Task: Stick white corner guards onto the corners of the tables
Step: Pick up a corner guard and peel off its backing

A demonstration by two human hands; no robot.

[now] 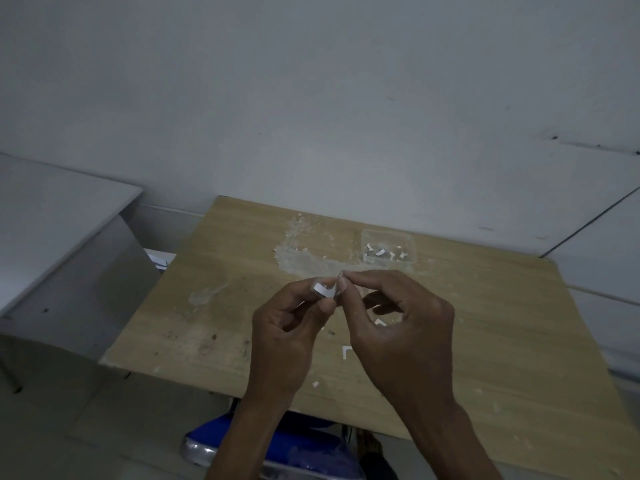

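Two hands, one small white L-shaped corner guard (323, 289)

Left hand (287, 337) fingers pinch it; right hand (398, 327) fingers pinch its edge (likely backing). Light, flexible: hold the outer faces.

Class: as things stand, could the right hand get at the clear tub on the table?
Probably yes, once freed. The tub stands open-topped just beyond the right hand, with bare table between. But that hand pinches at the corner guard held by the left hand.

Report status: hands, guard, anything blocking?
Left hand holds corner guard; right hand pinches its edge. Above wooden table, not yet stuck on. Nothing in the way.
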